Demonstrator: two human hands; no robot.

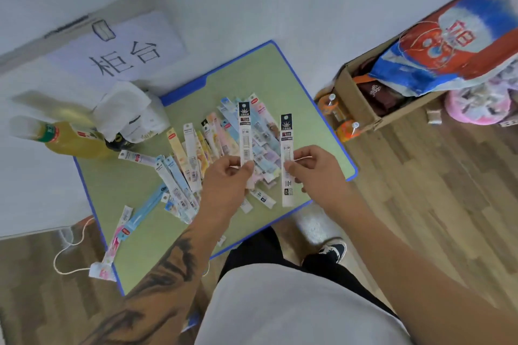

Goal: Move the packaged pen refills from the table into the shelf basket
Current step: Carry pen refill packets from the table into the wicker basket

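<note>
left hand (228, 176) pinches refill (244, 131) | right hand (314, 169) pinches refill (286, 159) | risk: thin end-pinches, slick packs could slip onto pile (196, 154) beneath grips

Worktop (134, 185): low, green surface, blue rim, standing on wood-plank floor (420, 190). Loose pile of packaged pen refills (196, 154) spread across its middle, overlapping, mostly pastel sleeves. Three blue-and-white packs (175, 190) lie side by side at the pile's left edge. One pink pack (117, 235) lies near the left rim; a further pack (102, 270) overhangs that rim. A bottle of yellow drink (70, 138) lies at the far-left corner, partly off the edge. Crumpled white plastic bag (131, 112) sits just beside the bottle, at the far rim. On the floor, right of the worktop: a cardboard box (356, 103).
</note>
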